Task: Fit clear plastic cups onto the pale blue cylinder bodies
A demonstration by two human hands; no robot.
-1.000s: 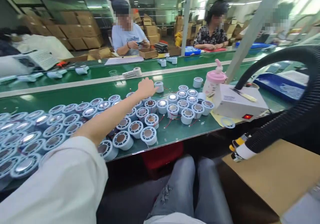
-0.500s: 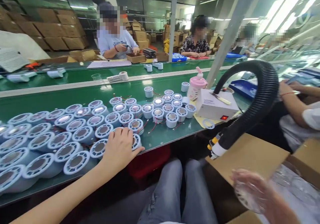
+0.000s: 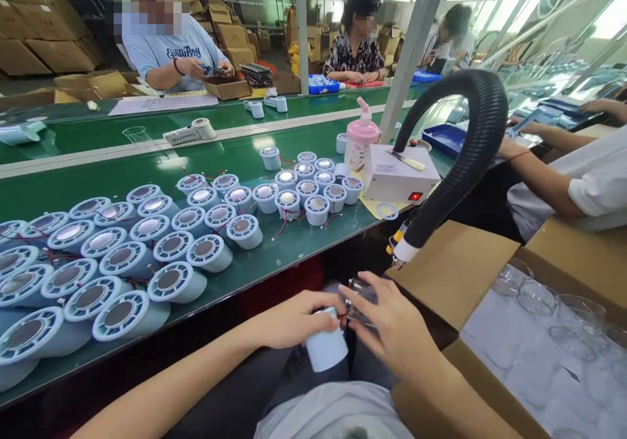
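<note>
Over my lap, my left hand [image 3: 289,321] is closed round a light-blue cylindrical housing [image 3: 327,347], tilted with its ringed end towards my right hand. In my right hand [image 3: 399,315] is a clear plastic cup [image 3: 363,295], gripped by spread, bent fingers and brought up against the housing's end. Fingers hide most of where the two pieces meet; whether they are joined I cannot tell. On the green bench to the left stand rows of matching blue housings [image 3: 169,282], with slotted rims, round grey centres and thin red wires.
A black flexible hose [image 3: 482,119] arches from a white box [image 3: 399,174] down beside my right hand. At lower right, an open carton [image 3: 450,276] holds several clear cups [image 3: 539,295]. A pink-lidded bottle [image 3: 361,135] stands behind. Co-workers sit across the bench and at right.
My left hand has lifted a housing off the bench's front edge and brought it over my lap. My right hand has moved in from the carton with the clear cup. The view has shifted.
</note>
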